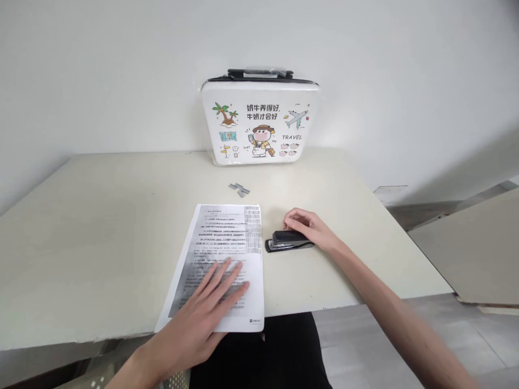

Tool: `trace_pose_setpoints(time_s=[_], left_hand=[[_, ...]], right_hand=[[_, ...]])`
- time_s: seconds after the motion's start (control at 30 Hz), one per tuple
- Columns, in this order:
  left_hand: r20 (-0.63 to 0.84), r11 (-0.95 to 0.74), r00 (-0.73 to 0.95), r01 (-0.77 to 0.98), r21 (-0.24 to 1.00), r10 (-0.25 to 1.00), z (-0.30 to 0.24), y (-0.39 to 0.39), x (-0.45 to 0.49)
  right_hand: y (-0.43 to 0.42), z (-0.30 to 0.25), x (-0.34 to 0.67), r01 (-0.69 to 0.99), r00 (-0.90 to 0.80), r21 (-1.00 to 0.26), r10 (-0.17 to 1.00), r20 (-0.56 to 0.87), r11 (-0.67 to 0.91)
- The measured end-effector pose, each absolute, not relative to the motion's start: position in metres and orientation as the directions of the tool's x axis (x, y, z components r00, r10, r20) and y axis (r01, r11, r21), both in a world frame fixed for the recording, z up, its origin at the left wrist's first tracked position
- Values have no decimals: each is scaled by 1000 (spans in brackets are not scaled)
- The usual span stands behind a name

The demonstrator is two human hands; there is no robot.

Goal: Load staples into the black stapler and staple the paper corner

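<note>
One table (101,227); at its near edge a printed page (219,248), prob. light, limp, easily creased: best by its sides. L hand (203,313) spread flat on it. Just to R, black stapler (290,240): likely stiff, heavier, smooth; hold mid-body. R hand (310,227) curled at its rear, can't tell if gripping. Farther off, staple strips (239,188): tiny, prob. brittle; pinch ends.

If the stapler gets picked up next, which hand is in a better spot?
Probably the right hand: it is curled at one end of the black stapler. The left hand lies flat on the printed paper, farther away.
</note>
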State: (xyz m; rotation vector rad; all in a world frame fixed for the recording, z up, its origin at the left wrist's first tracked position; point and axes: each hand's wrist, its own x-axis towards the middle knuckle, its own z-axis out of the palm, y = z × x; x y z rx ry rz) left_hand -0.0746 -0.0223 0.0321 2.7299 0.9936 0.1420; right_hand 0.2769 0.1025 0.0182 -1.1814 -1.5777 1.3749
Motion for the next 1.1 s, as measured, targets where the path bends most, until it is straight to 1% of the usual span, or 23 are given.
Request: trace_pose_setpoints(time_s=[0.17,0.33,0.6,0.7,0.87,1.1], left_hand=[[40,-717,736,644,266,676,29,-26,-64],[69,-696,710,659,285,701,24,-27,-50],[84,-718,721,659,226,688,15,-31,-28],[83,-707,712,665,239,698,15,-33,-24],[55,-695,712,663,279,701,17,-33,-21],[62,-683,698,672,287,713,11,-33,-20]], right_hand=[[103,19,278,211,-328,-976,944,-26,46],[103,18,278,217,-311,-975,950,-32,38],[103,15,282,244,-313,-965,950,20,101],[104,11,284,250,-318,-959,947,48,133],[102,10,283,267,-317,-954,947,48,138],[92,19,286,386,-317,-895,943,98,223]])
